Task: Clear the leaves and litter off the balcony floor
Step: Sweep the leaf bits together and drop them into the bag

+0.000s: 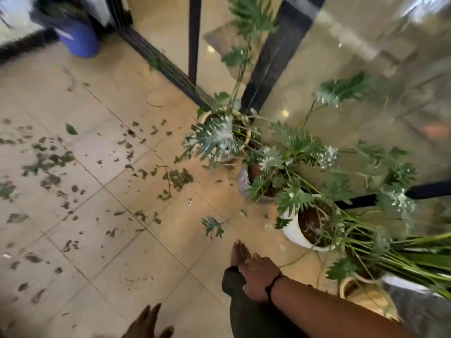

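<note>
The leaves (58,164) lay scattered over the beige tiled balcony floor (117,240), most of them well to the left of the white pot (292,234), with 1 denser clump (179,178) nearer it and a single green cut leaf (212,226) just to its left. The right hand (256,276) hung below the white pot, fingers relaxed and holding nothing, resting against the person's dark trouser leg (244,313), a dark band round its wrist. The left hand (148,324) showed only at the bottom edge, its fingers straight and spread, empty. A bare foot (240,252) stood on the tiles just left of the white pot. Beyond that pot, 2 more potted plants (224,132) stood along the glass door (341,69), and a blue bucket (78,37) sat far off to the upper left.
</note>
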Tool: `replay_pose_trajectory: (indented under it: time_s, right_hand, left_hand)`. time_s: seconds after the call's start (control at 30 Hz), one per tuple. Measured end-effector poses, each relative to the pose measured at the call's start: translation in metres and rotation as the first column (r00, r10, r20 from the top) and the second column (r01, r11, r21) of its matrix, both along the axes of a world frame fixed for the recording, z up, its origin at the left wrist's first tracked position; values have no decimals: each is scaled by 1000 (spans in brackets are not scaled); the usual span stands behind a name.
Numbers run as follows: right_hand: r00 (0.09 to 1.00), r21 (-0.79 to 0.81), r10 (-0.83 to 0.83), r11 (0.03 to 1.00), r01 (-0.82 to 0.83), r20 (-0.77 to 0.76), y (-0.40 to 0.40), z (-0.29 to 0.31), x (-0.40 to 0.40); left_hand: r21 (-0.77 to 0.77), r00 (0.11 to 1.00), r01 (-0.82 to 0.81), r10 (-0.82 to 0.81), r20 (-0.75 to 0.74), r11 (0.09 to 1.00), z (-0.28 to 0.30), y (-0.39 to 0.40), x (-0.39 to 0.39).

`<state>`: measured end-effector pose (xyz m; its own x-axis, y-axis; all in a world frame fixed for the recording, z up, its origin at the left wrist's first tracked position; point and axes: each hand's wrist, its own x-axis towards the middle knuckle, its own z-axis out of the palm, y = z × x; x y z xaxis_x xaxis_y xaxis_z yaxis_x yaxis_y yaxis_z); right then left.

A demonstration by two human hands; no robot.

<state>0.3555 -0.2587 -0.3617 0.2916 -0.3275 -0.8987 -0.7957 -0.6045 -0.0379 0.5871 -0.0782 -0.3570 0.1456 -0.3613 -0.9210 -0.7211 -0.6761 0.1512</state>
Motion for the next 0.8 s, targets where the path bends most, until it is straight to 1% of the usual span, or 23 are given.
replay_pose_trajectory:
  time_s: [0.1,0.13,0.2,0.3,0.37,0.47,0.57,0.63,0.73,0.77,0.8]
  right_hand:
    - [989,38,-145,989,146,-33,-10,-50,-29]
    - [980,32,-196,980,198,-40,-15,-65,-37]
    - [948,5,-311,950,312,-61,-27,-107,-55]
    - [857,-48,-502,865,500,-115,-47,-175,-79]
    - [797,-72,-589,808,585,-134,-61,-225,-91]
    - [691,-112,-716,698,707,-99,-86,-288,-103]
    - [579,-176,-815,575,799,-32,-111,-341,-114]
    - [515,-198,-857,505,840,-3,-124,-368,-124]
    - [471,-255,-882,450,856,26,-145,-401,-139]
    - [452,-264,-890,423,867,58,-153,-406,-141]
    - [437,-277,-896,401,873,78,-161,-413,-144]
  left_hand:
    - [96,991,93,-83,-106,991,-46,-14,-41]
    - [95,987,114,-102,-123,989,-57,-18,-47]
    - [69,981,163,-155,-120,984,-96,-23,-53]
    - [39,967,249,-245,-71,968,-162,-26,-54]
    - [31,961,274,-272,-43,961,-208,-28,-50]
    - [20,947,320,-320,9,947,-275,-36,-47]
    - [-16,952,307,-306,27,952,-335,-48,-47]
    - [-28,957,290,-288,44,957,-364,-60,-47]
    - [-9,952,305,-304,46,952,-396,-80,-67]
    - [-48,965,262,-261,37,964,-402,-84,-70]
    - [-46,971,237,-236,24,970,-406,-90,-71]
